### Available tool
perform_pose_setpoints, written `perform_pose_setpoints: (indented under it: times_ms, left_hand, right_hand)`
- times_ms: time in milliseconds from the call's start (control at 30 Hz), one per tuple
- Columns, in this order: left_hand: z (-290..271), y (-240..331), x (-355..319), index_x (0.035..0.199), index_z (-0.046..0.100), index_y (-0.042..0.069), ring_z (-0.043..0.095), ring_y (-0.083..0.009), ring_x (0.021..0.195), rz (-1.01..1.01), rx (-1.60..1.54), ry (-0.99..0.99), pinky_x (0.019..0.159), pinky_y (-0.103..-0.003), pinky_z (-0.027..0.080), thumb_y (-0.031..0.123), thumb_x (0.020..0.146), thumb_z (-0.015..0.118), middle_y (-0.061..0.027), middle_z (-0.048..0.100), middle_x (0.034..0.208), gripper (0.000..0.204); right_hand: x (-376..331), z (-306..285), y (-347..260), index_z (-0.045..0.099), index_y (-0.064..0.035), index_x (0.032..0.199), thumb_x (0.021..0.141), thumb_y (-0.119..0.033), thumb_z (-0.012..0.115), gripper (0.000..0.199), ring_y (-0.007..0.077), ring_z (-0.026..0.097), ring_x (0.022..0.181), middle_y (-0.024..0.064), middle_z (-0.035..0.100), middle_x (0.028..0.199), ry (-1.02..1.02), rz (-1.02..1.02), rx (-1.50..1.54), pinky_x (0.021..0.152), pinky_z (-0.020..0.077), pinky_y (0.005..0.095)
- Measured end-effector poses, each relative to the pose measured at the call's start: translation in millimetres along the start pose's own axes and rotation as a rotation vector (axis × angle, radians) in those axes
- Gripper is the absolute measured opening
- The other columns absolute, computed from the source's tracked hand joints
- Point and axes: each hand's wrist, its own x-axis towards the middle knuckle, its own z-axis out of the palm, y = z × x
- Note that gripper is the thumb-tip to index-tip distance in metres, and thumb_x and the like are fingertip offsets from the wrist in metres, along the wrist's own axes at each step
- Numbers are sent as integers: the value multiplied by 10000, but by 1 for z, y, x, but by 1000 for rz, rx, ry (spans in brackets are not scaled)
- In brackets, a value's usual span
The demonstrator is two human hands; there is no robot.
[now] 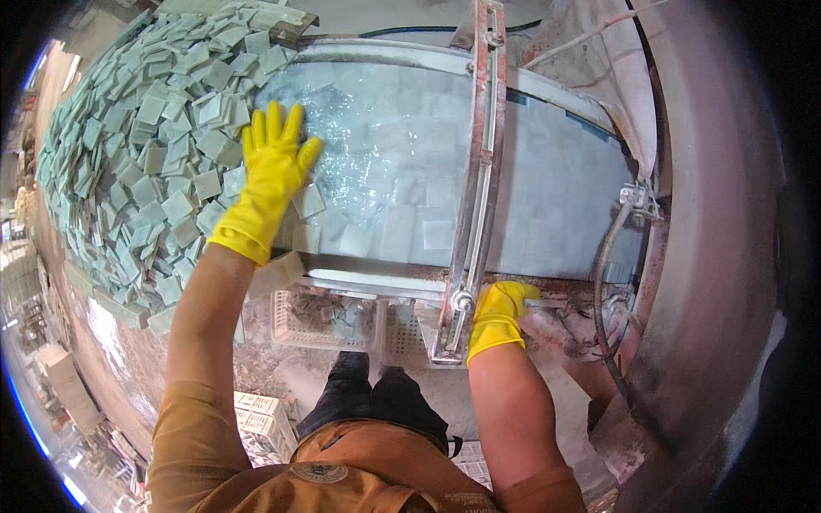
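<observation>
My left hand (270, 171), in a yellow rubber glove, lies flat with fingers spread at the left edge of a wet machine belt (402, 145), next to small pale square tiles (308, 203) at the belt's near left corner. My right hand (500, 312), also gloved in yellow, curls its fingers over the machine's near edge beside the foot of a metal bar (481, 162) that crosses the belt. Whether that hand grips anything is hidden by its own fingers.
A big heap of pale green square tiles (145, 145) fills the table on the left. A white plastic crate (321, 321) with tile bits sits under the machine's front edge. A hose (609, 256) and curved metal housing (710, 214) are on the right.
</observation>
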Motion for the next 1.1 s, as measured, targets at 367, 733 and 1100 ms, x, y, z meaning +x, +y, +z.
perform_pose_setpoints:
  times_ms: [367,733,1100]
  left_hand:
    - [10,-2,-3,1721,340,155,218,-446,1653,103,-88,-10,1298,-675,158,717,990,594,-203,274,1789,956]
    - [7,19,2,1694,385,134,374,-458,1570,189,-125,10,1296,-604,246,607,1003,664,-254,406,1702,883]
    - [41,29,62,1626,483,100,447,-503,1496,105,-189,277,1268,-583,324,549,1035,626,-283,494,1626,756]
  right_hand:
    - [9,-1,5,630,-111,1529,1056,-634,527,713,315,632,1399,129,680,1506,-85,-22,-7,1143,474,538]
    - [28,5,9,660,-165,1524,1061,-575,553,628,315,605,1433,101,659,1539,-100,-139,-322,1139,446,671]
    - [-70,-38,-47,555,-225,1621,1075,-626,488,681,239,552,1476,60,601,1613,-294,-1118,-2800,1236,394,487]
